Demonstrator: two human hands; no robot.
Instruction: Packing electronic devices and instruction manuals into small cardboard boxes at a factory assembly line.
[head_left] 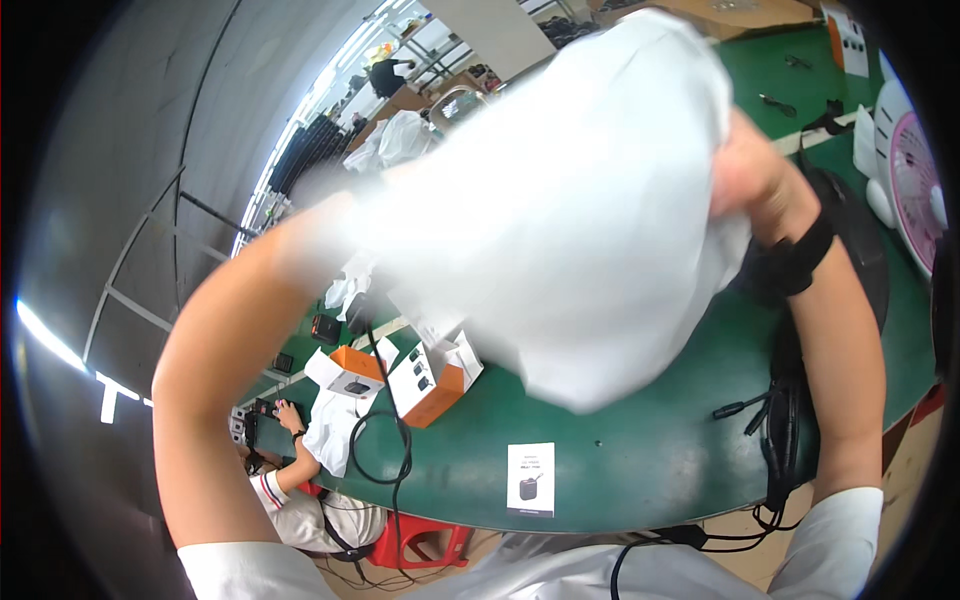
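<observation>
A large white plastic bag (pixel 600 220), blurred by motion, is held up over the green table and fills the middle of the view. My right hand (pixel 745 165), with a black band on its wrist, is closed on the bag's right side. The bag and the blur hide the fingers of my left hand (pixel 340 215), which is at the bag's left side. Below the bag, a white leaflet (pixel 530 480) with a picture of a dark device lies on the table. An open orange-and-white box (pixel 430 385) stands left of the leaflet.
Another orange-and-white box (pixel 355 372) and a black cable (pixel 408 450) are at the left. Black cables with plugs (pixel 770 410) hang over the table's right edge. A pink-and-white fan (pixel 912 165) stands far right. A co-worker's hand (pixel 290 415) is at the lower left, near a red stool (pixel 425 540).
</observation>
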